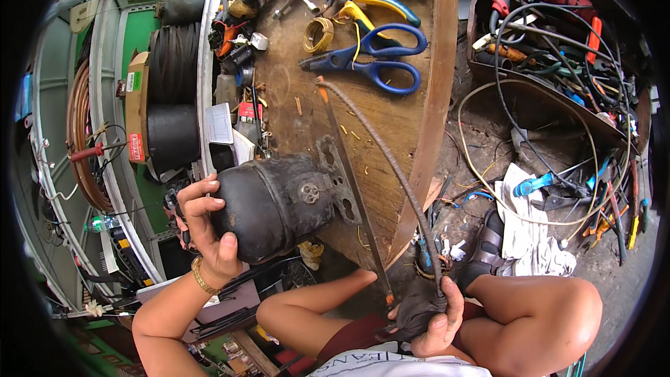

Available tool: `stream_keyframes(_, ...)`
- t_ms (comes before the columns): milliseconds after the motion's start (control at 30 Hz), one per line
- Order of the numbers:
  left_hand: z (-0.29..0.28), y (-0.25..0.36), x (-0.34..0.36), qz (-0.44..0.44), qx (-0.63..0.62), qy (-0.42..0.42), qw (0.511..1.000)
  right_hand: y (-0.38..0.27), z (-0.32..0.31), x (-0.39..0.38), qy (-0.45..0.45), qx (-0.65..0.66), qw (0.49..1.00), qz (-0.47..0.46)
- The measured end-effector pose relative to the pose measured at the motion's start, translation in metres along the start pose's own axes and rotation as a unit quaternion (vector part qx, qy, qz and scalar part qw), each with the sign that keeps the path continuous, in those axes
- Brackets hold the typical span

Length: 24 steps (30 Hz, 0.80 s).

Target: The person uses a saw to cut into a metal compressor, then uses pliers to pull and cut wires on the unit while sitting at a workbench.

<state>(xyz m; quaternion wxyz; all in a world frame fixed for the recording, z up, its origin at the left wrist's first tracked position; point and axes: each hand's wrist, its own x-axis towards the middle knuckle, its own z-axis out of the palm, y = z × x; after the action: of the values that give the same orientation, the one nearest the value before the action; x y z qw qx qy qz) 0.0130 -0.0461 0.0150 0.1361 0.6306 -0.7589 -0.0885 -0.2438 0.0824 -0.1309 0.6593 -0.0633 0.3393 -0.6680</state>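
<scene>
The left hand is being held raised at the left, fingers curled and spread in a grip, its wrist bent back and its forearm coming up from the lower left. The right hand is being kept low near the lap, fingers closed in a fist-like grip.

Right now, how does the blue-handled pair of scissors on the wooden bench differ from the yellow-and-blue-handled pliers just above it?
The scissors lie with blades slightly open, tips pointing left; the pliers lie partly under other tools, only their handles showing clearly. The scissors have large looped blue handles; the pliers have slim curved handles, yellow with blue. The scissors sit nearer the black compressor held by the left hand. Both rest untouched on the bench.
</scene>
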Motion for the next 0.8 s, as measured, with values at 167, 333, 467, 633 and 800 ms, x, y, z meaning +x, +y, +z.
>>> stream_keyframes(167, -0.002, -0.002, -0.001, -0.009, -0.003, -0.012, 1.000, 0.007, -0.008, -0.006, 0.006, 0.026, 0.999, 0.022)
stream_keyframes(333, -0.004, -0.003, -0.003, -0.016, -0.008, -0.016, 1.000, 0.021, -0.017, -0.010, -0.023, 0.068, 0.997, 0.009)
stream_keyframes(467, -0.005, -0.003, -0.003, -0.013, -0.003, -0.019, 1.000, 0.021, -0.016, -0.010, -0.023, 0.063, 0.998, 0.014)
stream_keyframes(633, -0.001, 0.001, -0.001, -0.007, 0.006, -0.001, 1.000, 0.013, -0.010, -0.011, -0.066, 0.056, 0.994, 0.060)
stream_keyframes(800, -0.002, 0.008, 0.005, 0.012, 0.052, 0.001, 0.999, -0.002, 0.010, -0.016, -0.096, 0.066, 0.990, 0.083)
